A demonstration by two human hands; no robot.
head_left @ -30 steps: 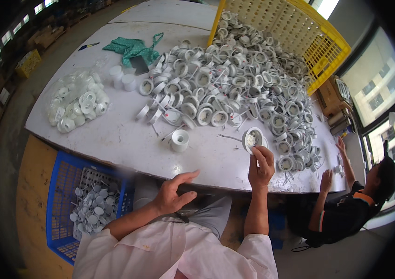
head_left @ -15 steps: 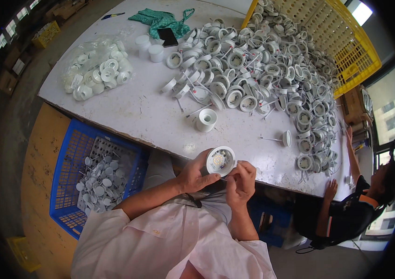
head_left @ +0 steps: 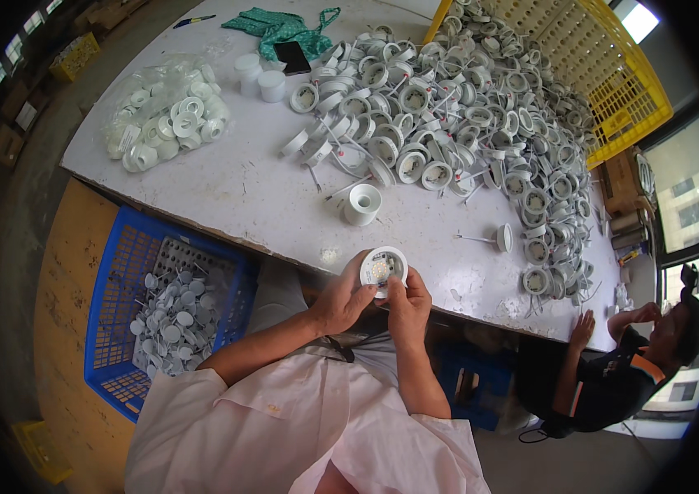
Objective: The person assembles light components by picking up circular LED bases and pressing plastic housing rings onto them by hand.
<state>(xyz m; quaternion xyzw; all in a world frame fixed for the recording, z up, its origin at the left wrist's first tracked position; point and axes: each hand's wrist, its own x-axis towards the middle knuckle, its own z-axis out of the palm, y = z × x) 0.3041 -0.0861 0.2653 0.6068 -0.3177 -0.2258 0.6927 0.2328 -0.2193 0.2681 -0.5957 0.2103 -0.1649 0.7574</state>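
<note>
Just past the table's near edge, I hold a white round LED light housing (head_left: 372,281), its open face and yellowish LED chips turned up toward me. My left hand (head_left: 341,301) is wrapped round its left side, thumb at the rim. My right hand (head_left: 407,309) grips the right side, with the thumb over the near rim and inside; its other fingers are partly hidden. Beyond my hands a white cup-shaped part (head_left: 362,216) stands upright on the table. A single housing with a wire (head_left: 504,239) lies on its side to the right.
A large heap of white light housings (head_left: 415,100) covers the table's far right, below a tipped yellow crate (head_left: 625,107). A bag of white rings (head_left: 170,123), white jars (head_left: 272,86), a phone (head_left: 292,58) and green cloth (head_left: 284,29) lie left. A blue basket (head_left: 107,325) holds discs. A co-worker (head_left: 613,387) sits right.
My right hand has shifted left and up, its thumb now over the housing's near rim. The housing has moved slightly left and up. The co-worker's far arm has drawn back from the table.
</note>
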